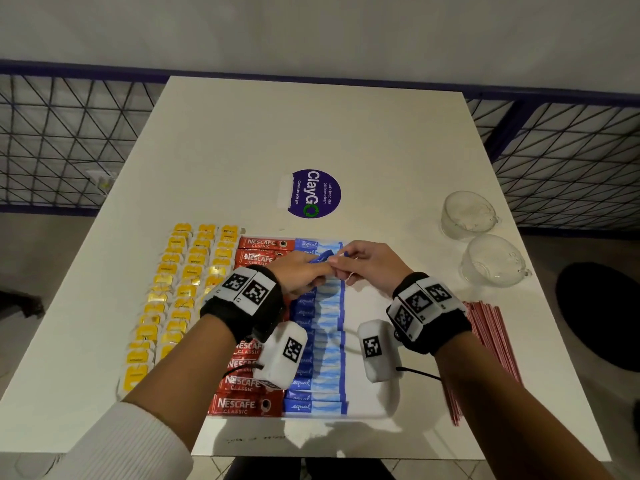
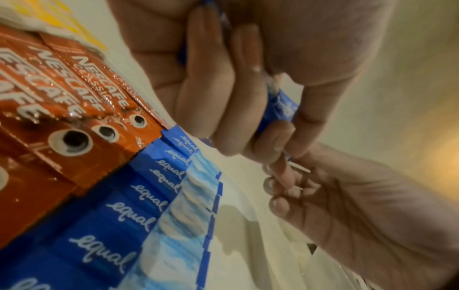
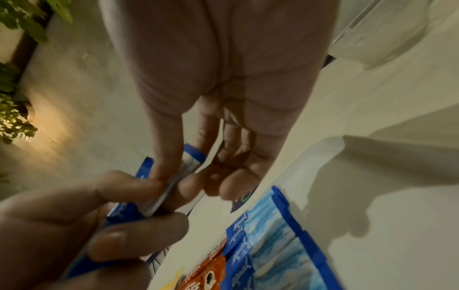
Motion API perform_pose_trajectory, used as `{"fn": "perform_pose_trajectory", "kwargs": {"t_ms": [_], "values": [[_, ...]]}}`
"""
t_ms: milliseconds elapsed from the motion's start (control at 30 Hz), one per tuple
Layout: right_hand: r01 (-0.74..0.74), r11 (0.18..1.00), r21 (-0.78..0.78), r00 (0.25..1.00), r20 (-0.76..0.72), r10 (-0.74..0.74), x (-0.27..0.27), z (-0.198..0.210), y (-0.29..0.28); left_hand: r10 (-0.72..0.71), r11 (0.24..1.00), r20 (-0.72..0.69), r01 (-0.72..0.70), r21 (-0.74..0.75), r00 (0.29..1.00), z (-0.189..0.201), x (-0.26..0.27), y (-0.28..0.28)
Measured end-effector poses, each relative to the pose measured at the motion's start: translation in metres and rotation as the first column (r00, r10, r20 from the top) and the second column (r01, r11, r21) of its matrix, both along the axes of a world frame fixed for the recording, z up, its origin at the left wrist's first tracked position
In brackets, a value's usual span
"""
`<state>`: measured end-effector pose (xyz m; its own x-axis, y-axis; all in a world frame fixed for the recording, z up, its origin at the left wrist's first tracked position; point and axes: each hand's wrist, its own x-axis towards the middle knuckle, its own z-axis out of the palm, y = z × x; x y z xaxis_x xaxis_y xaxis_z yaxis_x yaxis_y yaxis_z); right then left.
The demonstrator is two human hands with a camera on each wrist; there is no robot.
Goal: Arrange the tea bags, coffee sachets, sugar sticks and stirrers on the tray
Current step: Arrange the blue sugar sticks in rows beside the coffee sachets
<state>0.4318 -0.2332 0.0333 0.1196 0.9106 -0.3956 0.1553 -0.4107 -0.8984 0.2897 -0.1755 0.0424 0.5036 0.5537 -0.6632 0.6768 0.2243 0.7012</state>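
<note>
On the white tray a column of blue sugar sticks lies beside a column of red coffee sachets. Yellow tea bags lie in three columns to the left. Both hands meet above the far end of the sugar column. My left hand grips a small bunch of blue sugar sticks. My right hand pinches the end of one stick from that bunch between thumb and forefinger. Red stirrers lie on the table right of the tray.
Two clear glass cups stand at the table's right edge, beyond the stirrers. A round purple sticker lies on the table past the tray. Wire mesh fencing flanks the table on both sides.
</note>
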Motion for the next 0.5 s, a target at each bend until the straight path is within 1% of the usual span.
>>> {"fn": "perform_pose_trajectory", "kwargs": {"t_ms": [100, 200, 267, 367, 400, 500], "values": [[0.071, 0.997, -0.004, 0.996, -0.054, -0.071, 0.005, 0.0, -0.002, 0.048, 0.998, 0.035, -0.046, -0.046, 0.998, 0.005, -0.004, -0.002], [0.144, 0.989, -0.036, 0.987, -0.07, -0.146, 0.01, -0.001, -0.003, 0.08, 0.997, 0.072, -0.079, -0.021, 0.994, 0.004, -0.015, -0.001], [0.139, 0.987, -0.084, 0.988, -0.054, -0.144, 0.012, -0.004, -0.006, 0.065, 0.998, 0.076, -0.066, 0.007, 0.995, 0.002, -0.023, -0.002], [0.09, 0.987, -0.131, 0.995, -0.027, -0.095, 0.012, -0.009, -0.01, 0.08, 0.996, 0.074, -0.082, 0.021, 0.994, 0.002, -0.028, -0.006], [0.085, 0.987, -0.138, 0.995, -0.046, -0.093, 0.011, -0.01, -0.011, 0.092, 0.995, 0.072, -0.095, 0.041, 0.993, 0.002, -0.028, -0.008], [0.114, 0.983, -0.144, 0.977, -0.165, -0.138, 0.007, -0.01, -0.016, 0.112, 0.985, 0.047, -0.117, 0.129, 0.993, 0.0, -0.031, -0.014]]}}
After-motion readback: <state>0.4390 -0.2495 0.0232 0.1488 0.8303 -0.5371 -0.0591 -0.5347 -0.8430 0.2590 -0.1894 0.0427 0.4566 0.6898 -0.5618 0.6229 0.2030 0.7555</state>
